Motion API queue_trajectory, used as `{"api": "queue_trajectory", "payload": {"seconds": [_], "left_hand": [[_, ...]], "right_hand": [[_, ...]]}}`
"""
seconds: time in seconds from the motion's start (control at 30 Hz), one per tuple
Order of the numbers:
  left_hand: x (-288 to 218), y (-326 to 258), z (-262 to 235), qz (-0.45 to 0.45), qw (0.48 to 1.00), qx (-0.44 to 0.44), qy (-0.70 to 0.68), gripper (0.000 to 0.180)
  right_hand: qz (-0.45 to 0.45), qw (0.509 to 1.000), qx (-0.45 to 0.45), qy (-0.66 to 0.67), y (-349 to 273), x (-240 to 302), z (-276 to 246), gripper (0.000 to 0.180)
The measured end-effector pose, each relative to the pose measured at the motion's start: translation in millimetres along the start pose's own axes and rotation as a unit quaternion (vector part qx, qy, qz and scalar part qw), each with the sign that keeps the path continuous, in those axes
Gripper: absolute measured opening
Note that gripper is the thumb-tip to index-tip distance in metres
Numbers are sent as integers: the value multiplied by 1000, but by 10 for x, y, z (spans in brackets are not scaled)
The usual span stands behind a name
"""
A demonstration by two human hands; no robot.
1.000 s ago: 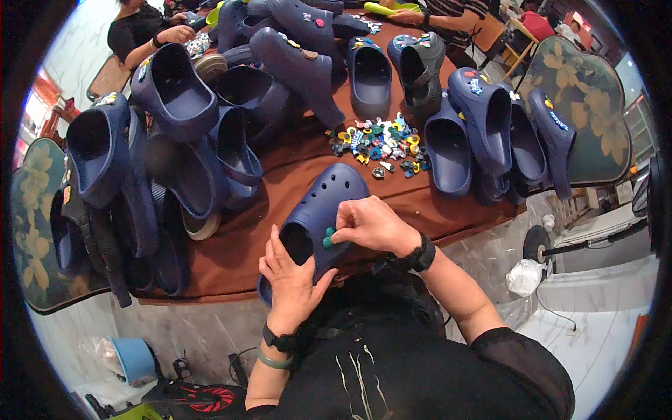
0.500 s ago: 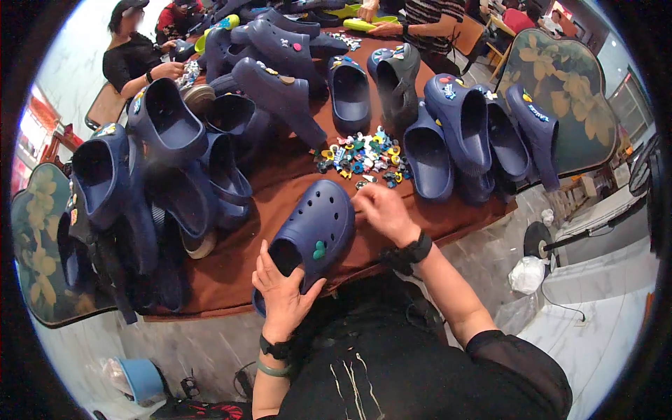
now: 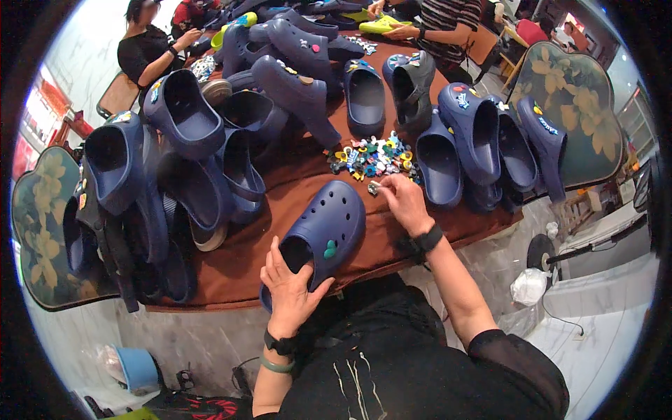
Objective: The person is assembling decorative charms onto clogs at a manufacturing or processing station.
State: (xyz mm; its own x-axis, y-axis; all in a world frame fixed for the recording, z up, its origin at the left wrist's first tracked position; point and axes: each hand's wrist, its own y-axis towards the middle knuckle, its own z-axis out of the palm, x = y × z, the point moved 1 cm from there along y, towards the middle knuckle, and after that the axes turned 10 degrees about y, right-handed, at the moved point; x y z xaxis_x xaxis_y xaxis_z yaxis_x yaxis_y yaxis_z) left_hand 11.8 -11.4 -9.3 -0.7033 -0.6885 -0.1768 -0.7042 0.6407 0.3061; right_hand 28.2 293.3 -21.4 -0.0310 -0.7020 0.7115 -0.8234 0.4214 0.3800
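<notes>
A navy blue clog (image 3: 326, 224) lies on the brown table (image 3: 245, 259) in front of me, with a small green charm (image 3: 329, 249) fixed near its opening. My left hand (image 3: 290, 288) grips the clog's heel end. My right hand (image 3: 402, 201) reaches to the near edge of a pile of small colourful charms (image 3: 371, 157) and pinches one charm (image 3: 374, 187) between its fingertips. A black band sits on each of my wrists.
Many navy clogs are heaped at the left (image 3: 147, 175), at the back (image 3: 301, 77) and at the right (image 3: 483, 140). People sit at the far side of the table (image 3: 150, 45) (image 3: 437, 21). A white bag (image 3: 528, 285) lies on the floor at the right.
My right hand left the clog's top and moved right and forward to the charm pile, where it picked up a charm. The left hand still holds the clog.
</notes>
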Motion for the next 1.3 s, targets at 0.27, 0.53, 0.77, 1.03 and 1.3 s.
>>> {"api": "queue_trajectory", "payload": {"seconds": [0.27,0.53,0.77,1.03,1.3], "left_hand": [[-121,205,-170,56,995,-22,-79,42],[40,10,-2,71,992,-102,10,59],[62,27,88,66,993,-83,44,58],[71,14,86,49,995,-79,43,53],[39,3,21,15,999,-22,44,48]], "right_hand": [[-211,977,3,-26,-645,725,142,8],[-225,970,-44,79,-935,766,509,28],[-194,975,-45,98,-861,605,653,31],[-141,988,-43,49,-1077,812,449,40],[-150,987,-50,-15,-999,868,438,42]]}}
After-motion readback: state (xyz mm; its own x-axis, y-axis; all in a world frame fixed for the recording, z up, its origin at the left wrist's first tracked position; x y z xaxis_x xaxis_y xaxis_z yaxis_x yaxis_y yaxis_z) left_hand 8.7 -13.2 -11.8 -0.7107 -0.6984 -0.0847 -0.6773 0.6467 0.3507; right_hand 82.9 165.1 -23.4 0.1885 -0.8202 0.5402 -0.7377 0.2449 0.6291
